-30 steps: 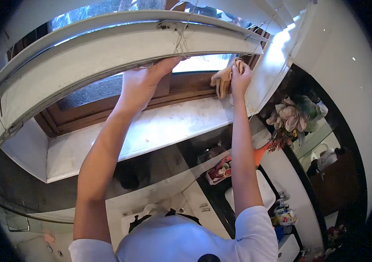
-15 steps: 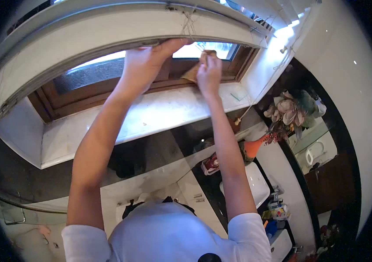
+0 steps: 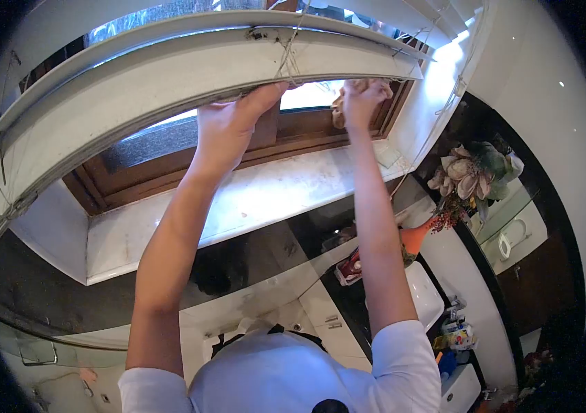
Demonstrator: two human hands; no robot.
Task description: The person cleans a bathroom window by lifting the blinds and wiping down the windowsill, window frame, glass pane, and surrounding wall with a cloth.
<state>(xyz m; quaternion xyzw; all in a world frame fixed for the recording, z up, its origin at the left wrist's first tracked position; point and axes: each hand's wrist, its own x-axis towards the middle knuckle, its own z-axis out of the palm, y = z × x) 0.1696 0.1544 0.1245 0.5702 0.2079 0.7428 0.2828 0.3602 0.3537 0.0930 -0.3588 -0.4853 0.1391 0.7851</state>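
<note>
My left hand (image 3: 229,127) is closed on the lower edge of the white slatted window blind (image 3: 162,76), its thumb along the underside. Below the blind shows a brown wooden window frame (image 3: 258,141) with glass panes. At the right end of that frame, my right hand (image 3: 366,103) grips a crumpled brownish cloth (image 3: 339,114) against the window. Part of the cloth is hidden behind the fingers. Thin cords (image 3: 289,58) hang tangled over the blind's front.
A white marble sill (image 3: 272,182) runs beneath the window. To the right are an orange vase (image 3: 414,239) with artificial flowers (image 3: 468,171), a mirror (image 3: 513,230), a white sink (image 3: 422,294) and several bottles (image 3: 459,337). A cord (image 3: 441,120) hangs by the right wall.
My right hand has moved right along the window with the cloth, toward the frame's corner. My left hand keeps its hold on the blind. The view has shifted slightly.
</note>
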